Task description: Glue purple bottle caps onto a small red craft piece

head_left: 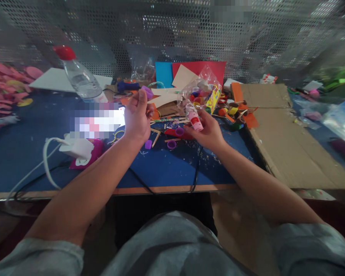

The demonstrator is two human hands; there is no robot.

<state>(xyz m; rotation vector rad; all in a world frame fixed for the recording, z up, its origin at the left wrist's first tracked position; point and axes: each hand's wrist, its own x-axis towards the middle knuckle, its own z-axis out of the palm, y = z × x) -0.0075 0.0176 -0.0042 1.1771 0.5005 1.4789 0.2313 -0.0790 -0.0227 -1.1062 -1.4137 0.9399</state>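
Note:
My left hand (137, 119) is raised over the table with its fingers pinched on a small purple plastic piece (147, 92), which shows past the fingertips. My right hand (208, 130) is closed around a small pink-and-white printed tube (193, 115), tilted with its pink end toward me. Just behind the tube lies a clear plastic bag (199, 86) with colourful bits. On the blue table between my hands are a purple ring-shaped cap (171, 144), a second purple cap (179, 131), a purple piece (148, 144), thin wooden sticks (156, 138) and white shreds.
To the left stand a red-capped water bottle (83, 78), a lit phone screen (100, 122) and a white charger (77, 147) with its cable. Flattened cardboard (296, 149) covers the right side. Pink cutouts (8, 84) are heaped far left; red card (209, 69) leans at the back.

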